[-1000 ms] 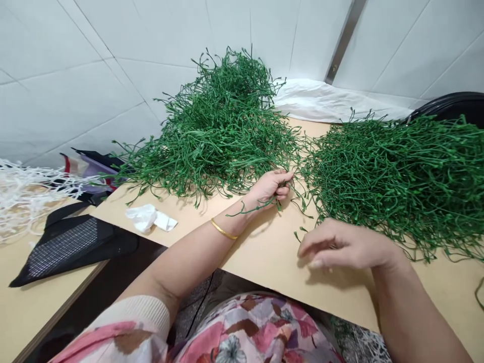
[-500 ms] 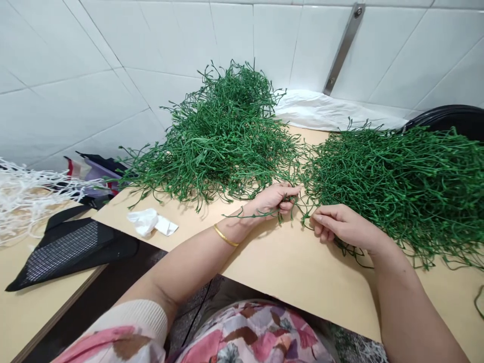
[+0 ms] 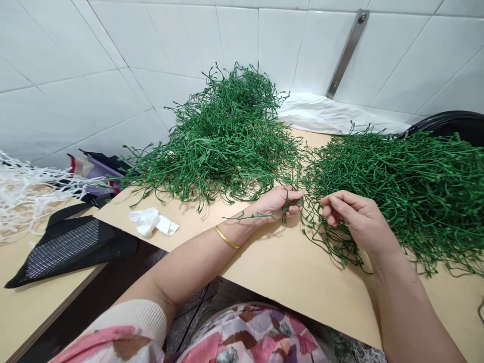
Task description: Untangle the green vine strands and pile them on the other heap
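Observation:
Thin green cords with small knotted ends lie in a tall left pile (image 3: 223, 136) and a wide right pile (image 3: 408, 186) on the tan table (image 3: 264, 267). In front of the left pile, my left hand (image 3: 282, 201) is closed on a green cord, whose loose end trails over my wrist. My right hand (image 3: 350, 214) is raised a little at the near left edge of the right pile. Its thumb and forefinger are pinched together; whatever they hold, if anything, is too small to make out. Stray cords hang between the two hands.
A crumpled white tissue (image 3: 153, 222) lies on the table at left. Beyond it are a black mesh item (image 3: 64, 249) and white cords (image 3: 34, 194) on another surface. White cloth (image 3: 321, 113) lies along the tiled wall, below a metal bracket (image 3: 348, 53).
My right hand has moved up and slightly right, uncovering cords beneath it. My left hand has barely shifted and still holds its cord. The view has tilted slightly.

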Demonstrator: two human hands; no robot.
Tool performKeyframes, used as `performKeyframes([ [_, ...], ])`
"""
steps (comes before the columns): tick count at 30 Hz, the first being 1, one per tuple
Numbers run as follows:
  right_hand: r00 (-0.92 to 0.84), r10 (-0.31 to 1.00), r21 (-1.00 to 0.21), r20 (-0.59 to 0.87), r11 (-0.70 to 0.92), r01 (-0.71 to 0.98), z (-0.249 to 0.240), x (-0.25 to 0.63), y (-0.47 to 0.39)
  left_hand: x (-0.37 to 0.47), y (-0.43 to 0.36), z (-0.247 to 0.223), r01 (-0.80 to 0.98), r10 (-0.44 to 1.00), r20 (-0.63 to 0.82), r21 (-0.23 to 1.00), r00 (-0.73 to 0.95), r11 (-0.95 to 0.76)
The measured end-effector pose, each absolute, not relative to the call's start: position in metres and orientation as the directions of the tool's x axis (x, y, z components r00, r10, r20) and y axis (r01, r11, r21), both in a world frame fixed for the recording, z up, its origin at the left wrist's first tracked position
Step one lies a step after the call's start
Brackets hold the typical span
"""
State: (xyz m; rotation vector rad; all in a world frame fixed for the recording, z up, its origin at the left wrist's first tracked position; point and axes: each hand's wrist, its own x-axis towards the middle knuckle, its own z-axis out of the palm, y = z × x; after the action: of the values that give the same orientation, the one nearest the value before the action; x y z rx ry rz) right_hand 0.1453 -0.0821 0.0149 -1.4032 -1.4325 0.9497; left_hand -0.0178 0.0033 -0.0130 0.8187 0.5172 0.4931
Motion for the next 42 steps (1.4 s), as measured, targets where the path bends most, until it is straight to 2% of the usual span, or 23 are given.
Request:
performKeyframes([
  [2, 0.067, 0.988, -0.914, 0.141, 0.104, 0.392, 0.008, 0.140, -0.078, -0.017, 0.002, -0.015, -0.192, 0.575, -0.228, 0.794, 0.786, 0.576],
  [5, 0.014, 0.987, -0.865, 0.162, 0.135, 0.483, 0.001, 0.132, -0.075, -0.015, -0.001, -0.017, -0.154, 0.578, -0.260, 0.807, 0.773, 0.570],
  [12, -0.084, 0.988, -0.832, 0.127, 0.152, 0.533, 0.003, 0.130, -0.076, -0.016, -0.005, -0.012, -0.103, 0.582, -0.267, 0.846, 0.768, 0.524],
  [21, -0.006, 0.986, -0.786, 0.169, 0.139, 0.603, -0.001, 0.123, -0.077, -0.012, -0.002, -0.017, -0.086, 0.603, -0.314, 0.838, 0.734, 0.540],
  [25, -0.003, 0.973, -0.716, 0.229, 0.171, 0.677, 0.000, 0.120, -0.076, -0.011, -0.002, -0.020, -0.093, 0.676, -0.311, 0.866, 0.668, 0.491],
  [30, -0.074, 0.975, -0.694, 0.209, 0.201, 0.691, 0.001, 0.120, -0.076, -0.011, -0.005, -0.016, -0.049, 0.691, -0.293, 0.902, 0.661, 0.429],
  [36, -0.126, 0.973, -0.579, 0.195, 0.218, 0.786, -0.002, 0.123, -0.075, -0.011, -0.010, -0.014, -0.051, 0.708, -0.270, 0.916, 0.652, 0.397],
  [42, -0.190, 0.975, -0.664, 0.116, 0.218, 0.715, -0.002, 0.127, -0.073, -0.011, -0.010, -0.017, -0.049, 0.673, -0.265, 0.911, 0.690, 0.409],
])
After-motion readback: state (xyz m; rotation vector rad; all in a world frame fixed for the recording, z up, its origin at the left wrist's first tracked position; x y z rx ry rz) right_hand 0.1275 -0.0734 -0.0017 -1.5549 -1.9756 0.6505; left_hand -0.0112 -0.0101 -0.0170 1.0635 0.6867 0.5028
